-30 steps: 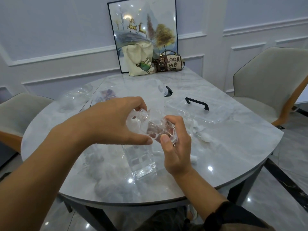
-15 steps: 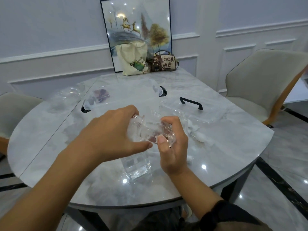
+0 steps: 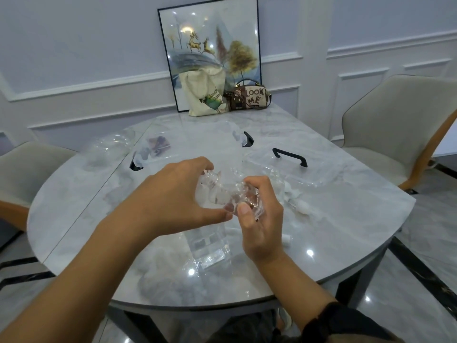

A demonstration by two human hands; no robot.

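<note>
Both hands held the crumpled clear wrapper point(image 3: 223, 191) above the table point(image 3: 346, 231): left hand point(image 3: 173, 194) gripped its left end, right hand point(image 3: 259, 219) pinched the right; long axis ran hand to hand.

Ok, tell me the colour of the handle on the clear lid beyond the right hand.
The handle is black; the head view shows it best.
</note>
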